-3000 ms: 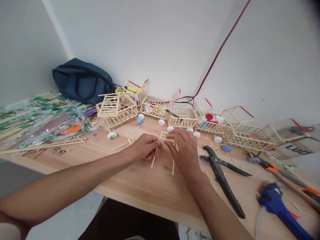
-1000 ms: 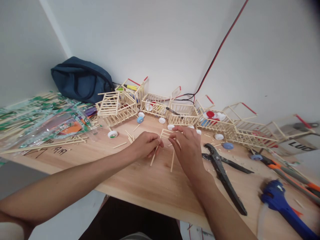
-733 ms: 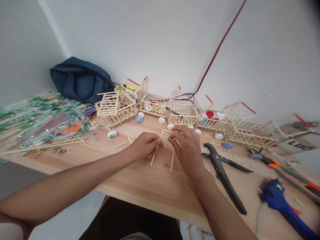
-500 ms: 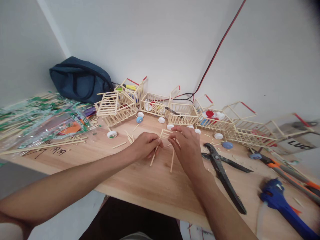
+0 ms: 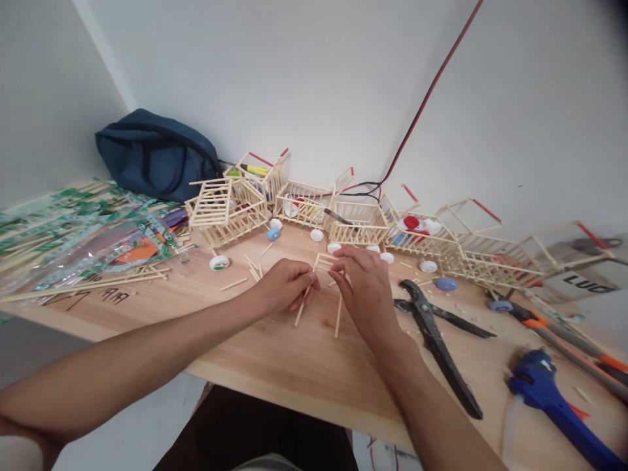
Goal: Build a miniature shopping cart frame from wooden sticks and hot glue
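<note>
A small ladder-like frame of thin wooden sticks [image 5: 338,317] lies on the wooden table between my hands, its two long legs pointing toward me. My left hand [image 5: 290,285] pinches the frame's left leg with thumb and fingers. Over the right side, my right hand [image 5: 366,288] has its thumb and fingertips pressed together near a rung; the fingers cover whatever they grip there. Behind the hands stands a row of small stick-built carts [image 5: 358,226] with red handles and bottle-cap wheels. Short cut sticks [image 5: 254,268] lie left of my left hand.
Black pliers [image 5: 436,340] lie right of my right arm, with a blue glue gun [image 5: 549,399] and orange-handled cutters [image 5: 564,333] farther right. Plastic-wrapped sticks [image 5: 98,242] cover the left side. A dark blue bag [image 5: 157,154] rests by the wall. Loose caps [image 5: 219,263] dot the table.
Almost nothing differs. Both hands keep their places on the stick frame, and the camera view has shifted very slightly.
</note>
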Motion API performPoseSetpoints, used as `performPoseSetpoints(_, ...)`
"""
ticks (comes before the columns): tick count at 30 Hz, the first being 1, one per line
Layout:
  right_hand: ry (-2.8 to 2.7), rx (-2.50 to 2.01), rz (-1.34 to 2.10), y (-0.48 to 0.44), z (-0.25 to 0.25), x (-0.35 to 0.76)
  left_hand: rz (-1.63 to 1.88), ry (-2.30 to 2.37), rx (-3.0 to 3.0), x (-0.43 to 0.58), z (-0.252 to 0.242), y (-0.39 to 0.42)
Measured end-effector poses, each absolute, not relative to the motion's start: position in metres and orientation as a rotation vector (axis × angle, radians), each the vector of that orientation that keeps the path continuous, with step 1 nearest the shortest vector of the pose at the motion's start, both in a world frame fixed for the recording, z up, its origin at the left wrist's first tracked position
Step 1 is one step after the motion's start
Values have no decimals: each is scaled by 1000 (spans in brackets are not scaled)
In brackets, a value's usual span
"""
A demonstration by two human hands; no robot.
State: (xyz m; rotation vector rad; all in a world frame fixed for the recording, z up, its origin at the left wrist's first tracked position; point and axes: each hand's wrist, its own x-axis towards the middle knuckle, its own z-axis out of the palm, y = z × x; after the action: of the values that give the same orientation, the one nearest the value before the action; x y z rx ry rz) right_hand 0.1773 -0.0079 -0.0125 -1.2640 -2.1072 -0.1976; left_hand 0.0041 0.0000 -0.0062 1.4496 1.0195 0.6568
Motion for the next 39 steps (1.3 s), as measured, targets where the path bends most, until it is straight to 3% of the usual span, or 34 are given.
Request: performPoseSetpoints(39,-2119,-1239,-164,-7,-12,179,636,1004,1471,3,-10,2)
